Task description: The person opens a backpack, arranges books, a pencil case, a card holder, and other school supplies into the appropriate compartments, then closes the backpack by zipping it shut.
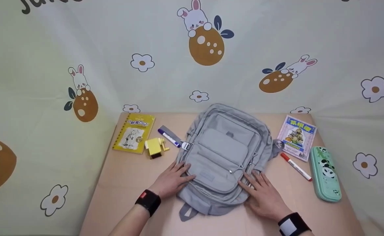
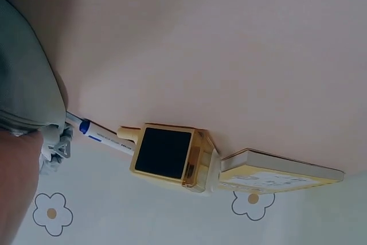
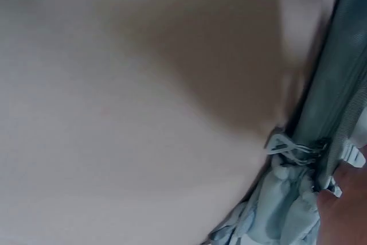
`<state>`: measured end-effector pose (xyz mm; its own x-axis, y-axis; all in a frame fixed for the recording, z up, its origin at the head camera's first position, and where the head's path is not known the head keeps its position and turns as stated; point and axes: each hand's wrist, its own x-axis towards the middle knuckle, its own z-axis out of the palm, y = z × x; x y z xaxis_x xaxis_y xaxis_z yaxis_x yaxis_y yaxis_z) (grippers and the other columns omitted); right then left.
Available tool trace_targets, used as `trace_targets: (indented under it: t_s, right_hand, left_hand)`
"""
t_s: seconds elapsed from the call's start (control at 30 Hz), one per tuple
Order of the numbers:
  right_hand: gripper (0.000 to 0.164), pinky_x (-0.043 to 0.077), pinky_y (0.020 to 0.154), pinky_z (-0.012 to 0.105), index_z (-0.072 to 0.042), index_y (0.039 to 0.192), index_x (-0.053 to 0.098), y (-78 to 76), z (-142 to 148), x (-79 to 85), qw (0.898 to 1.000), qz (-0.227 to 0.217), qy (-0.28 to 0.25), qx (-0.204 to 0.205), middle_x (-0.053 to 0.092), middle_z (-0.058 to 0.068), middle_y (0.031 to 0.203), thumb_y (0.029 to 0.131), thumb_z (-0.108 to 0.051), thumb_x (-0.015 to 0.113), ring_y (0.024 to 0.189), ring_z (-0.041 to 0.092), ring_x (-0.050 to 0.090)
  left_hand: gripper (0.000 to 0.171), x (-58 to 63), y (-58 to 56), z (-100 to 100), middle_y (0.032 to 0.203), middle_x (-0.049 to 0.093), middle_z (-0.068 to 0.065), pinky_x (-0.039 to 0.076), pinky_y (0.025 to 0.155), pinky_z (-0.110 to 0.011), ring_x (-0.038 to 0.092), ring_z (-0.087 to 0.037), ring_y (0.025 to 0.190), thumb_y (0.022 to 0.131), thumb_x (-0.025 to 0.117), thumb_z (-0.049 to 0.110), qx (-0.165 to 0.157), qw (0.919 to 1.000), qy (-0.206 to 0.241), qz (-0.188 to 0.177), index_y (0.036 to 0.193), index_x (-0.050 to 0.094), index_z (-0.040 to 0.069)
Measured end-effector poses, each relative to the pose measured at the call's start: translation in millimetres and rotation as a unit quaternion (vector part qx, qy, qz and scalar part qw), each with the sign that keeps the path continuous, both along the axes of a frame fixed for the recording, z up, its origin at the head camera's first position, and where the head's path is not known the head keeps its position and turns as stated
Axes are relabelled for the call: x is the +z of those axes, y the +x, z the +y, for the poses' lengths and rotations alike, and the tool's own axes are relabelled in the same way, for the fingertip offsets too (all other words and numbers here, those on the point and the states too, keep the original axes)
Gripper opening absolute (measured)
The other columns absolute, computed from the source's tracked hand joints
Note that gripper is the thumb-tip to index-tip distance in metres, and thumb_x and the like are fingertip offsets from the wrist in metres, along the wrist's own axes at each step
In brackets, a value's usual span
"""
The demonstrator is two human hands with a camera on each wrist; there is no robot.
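A grey backpack (image 1: 223,147) lies front side up and slightly slanted on the table, its zipped pockets facing me. My left hand (image 1: 170,180) rests at its lower left side, fingers spread and extended over the edge of the fabric. On the opposite side, my right hand (image 1: 266,196) touches the lower right edge with fingers stretched out. The left wrist view shows the bag's side (image 2: 28,73) next to part of that hand. In the right wrist view, a strap buckle (image 3: 281,142) hangs by the bag, and only a bit of the right hand is visible.
Left of the bag are a yellow book (image 1: 134,134), a yellow pencil sharpener (image 1: 154,147) with a crank and a blue marker (image 1: 169,137). To the right lie a pink-bordered booklet (image 1: 297,137), a red marker (image 1: 296,166) and a green panda pencil case (image 1: 326,173). A printed curtain (image 1: 165,39) hangs behind.
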<state>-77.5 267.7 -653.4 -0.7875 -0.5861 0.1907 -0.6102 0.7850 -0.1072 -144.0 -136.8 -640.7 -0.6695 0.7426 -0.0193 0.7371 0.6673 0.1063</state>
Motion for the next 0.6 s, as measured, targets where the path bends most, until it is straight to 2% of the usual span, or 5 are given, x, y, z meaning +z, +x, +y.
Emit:
trace_targets:
  t_s: [0.13,0.37,0.6]
  right_hand:
    - [0.059,0.018,0.103,0.057,-0.025,0.137,0.046,-0.4,1,-3.1,1.000,0.023,-0.002,0.001,0.037,0.011,0.144,0.081,-0.021,0.063,0.130,0.041,0.029]
    - [0.052,0.026,0.102,0.053,-0.025,0.132,0.053,-3.6,0,-2.3,0.999,0.049,-0.009,-0.006,0.043,0.011,0.140,0.082,-0.021,0.064,0.127,0.040,0.036]
    - [0.051,0.032,0.099,0.050,-0.025,0.129,0.056,-7.5,0,-1.8,0.998,0.055,-0.006,-0.013,0.047,0.011,0.136,0.080,-0.016,0.062,0.123,0.038,0.041]
  left_hand:
    - [0.040,-0.8,-1.0,3,0.150,0.025,-0.006,0.016,0.107,-0.052,0.017,-0.032,0.138,0.098,0.041,0.033,0.001,1.0000,-0.001,-0.005,0.138,0.039,0.039]
    - [0.040,-4.6,-7.0,8,0.150,0.026,-0.005,0.023,0.106,-0.048,0.018,-0.031,0.138,0.099,0.042,0.029,0.001,0.9998,0.022,-0.005,0.138,0.042,0.037]
    - [0.040,-7.4,-15.7,12,0.148,0.030,-0.007,0.027,0.105,-0.047,0.021,-0.033,0.136,0.097,0.047,0.029,-0.012,0.9992,0.032,0.023,0.136,0.045,0.035]
